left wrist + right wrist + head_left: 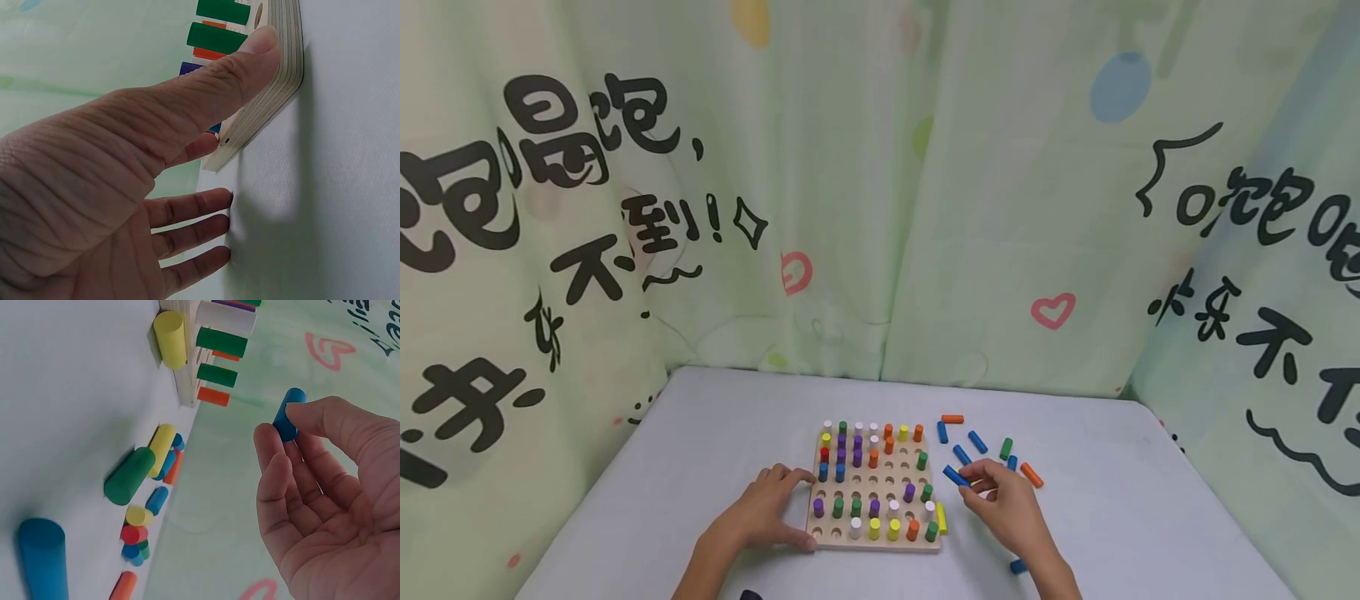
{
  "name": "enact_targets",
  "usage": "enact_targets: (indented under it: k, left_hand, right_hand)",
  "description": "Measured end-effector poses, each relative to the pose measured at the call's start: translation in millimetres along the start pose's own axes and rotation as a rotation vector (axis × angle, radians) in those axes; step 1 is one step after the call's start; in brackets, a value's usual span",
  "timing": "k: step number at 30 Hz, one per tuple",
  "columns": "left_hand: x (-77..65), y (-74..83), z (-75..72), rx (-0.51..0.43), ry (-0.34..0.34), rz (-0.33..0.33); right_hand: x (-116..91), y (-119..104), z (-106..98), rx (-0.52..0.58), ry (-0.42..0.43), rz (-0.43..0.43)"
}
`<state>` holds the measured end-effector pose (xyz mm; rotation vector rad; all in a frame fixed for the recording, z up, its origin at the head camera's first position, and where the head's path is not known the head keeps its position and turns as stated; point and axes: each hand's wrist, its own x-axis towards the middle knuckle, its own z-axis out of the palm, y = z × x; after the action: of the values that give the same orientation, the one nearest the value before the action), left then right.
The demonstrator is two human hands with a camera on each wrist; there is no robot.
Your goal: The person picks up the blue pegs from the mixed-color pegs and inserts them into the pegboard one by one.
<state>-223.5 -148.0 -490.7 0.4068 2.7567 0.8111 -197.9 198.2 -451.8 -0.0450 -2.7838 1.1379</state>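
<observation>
A wooden pegboard (880, 547) with rows of holes carries upright pegs in white, green, yellow, purple, red, orange and blue. My left hand (767, 508) rests at its left side, thumb at the near left corner and index finger against the left edge. The other fingers stretch out beside the board in the left wrist view. To the right of the board, my right hand (1006, 500) pinches a blue peg (289, 415) between thumb and fingertips. That peg is tilted and held off the table.
Loose blue, orange and green pegs, among them an orange peg (1032, 475) and a green peg (1006, 448), lie right of the board. A yellow peg (942, 518) lies along its right edge. Another blue peg (1018, 567) is near my right wrist. Printed curtains surround the white table (700, 433).
</observation>
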Motion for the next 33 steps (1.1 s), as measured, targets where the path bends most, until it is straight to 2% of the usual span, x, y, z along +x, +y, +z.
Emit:
enact_targets:
  k: [10,33]
  left_hand:
    - [-1.0,-0.4,-0.2,0.006,0.003,-0.014]
    - [0.2,-0.5,1.3,0.012,0.018,0.014]
  right_hand:
    - [1.4,-12.9,11.1,0.044,-0.034,-0.022]
    - [1.5,-32.8,29.4,0.100,-0.085,-0.096]
